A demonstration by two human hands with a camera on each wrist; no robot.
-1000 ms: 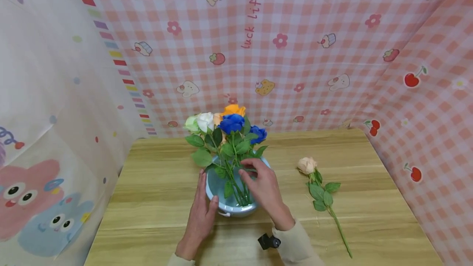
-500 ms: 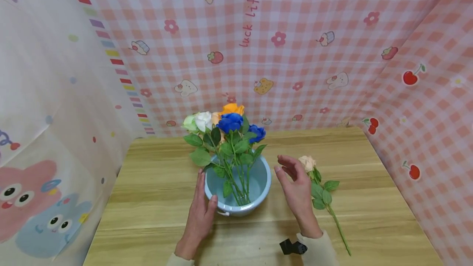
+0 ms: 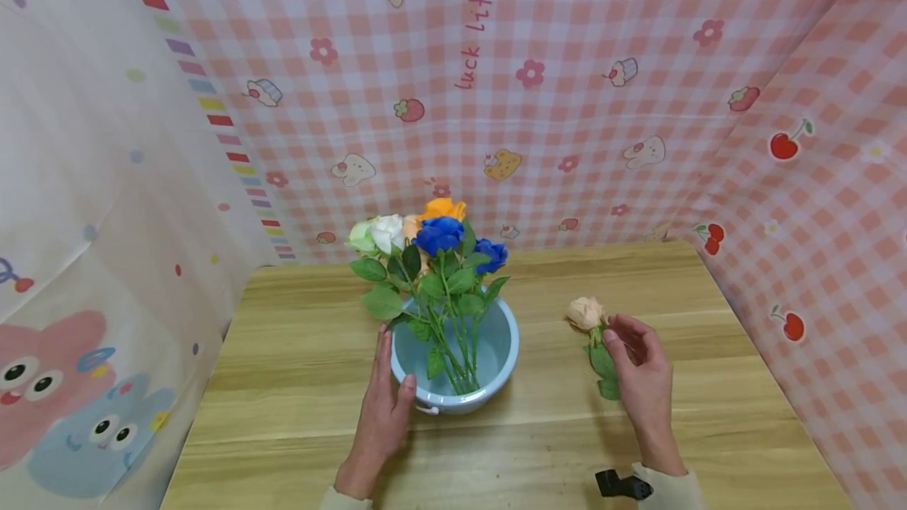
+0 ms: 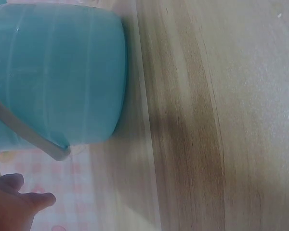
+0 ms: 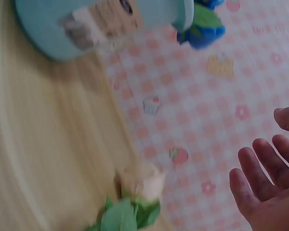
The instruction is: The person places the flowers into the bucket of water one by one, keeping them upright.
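Observation:
A light blue bucket (image 3: 505,349) stands on the table, holding several artificial roses: blue (image 3: 439,234), orange (image 3: 443,209), white (image 3: 387,234) and pale green (image 3: 361,237). Along the bucket's left side lies my left hand (image 3: 385,415), fingers straight and thumb near the front rim. To the right, a loose peach rose (image 3: 586,313) lies on the wood. My right hand (image 3: 646,372) is over its stem, hiding the lower part. The right wrist view shows these fingers (image 5: 260,183) spread and loosely bent, holding nothing, with the rose head (image 5: 143,183) apart from them.
The wooden table (image 3: 305,384) ends at a pink checked cloth (image 3: 567,124) behind and at the right. A white printed cloth (image 3: 85,203) hangs at the left. The bucket's pale handle (image 4: 29,132) hangs against its side. A small black device (image 3: 623,485) sits at my right wrist.
My right hand has let go of the flowers in the bucket and moved right, over the loose peach rose. My left hand has stayed at the bucket.

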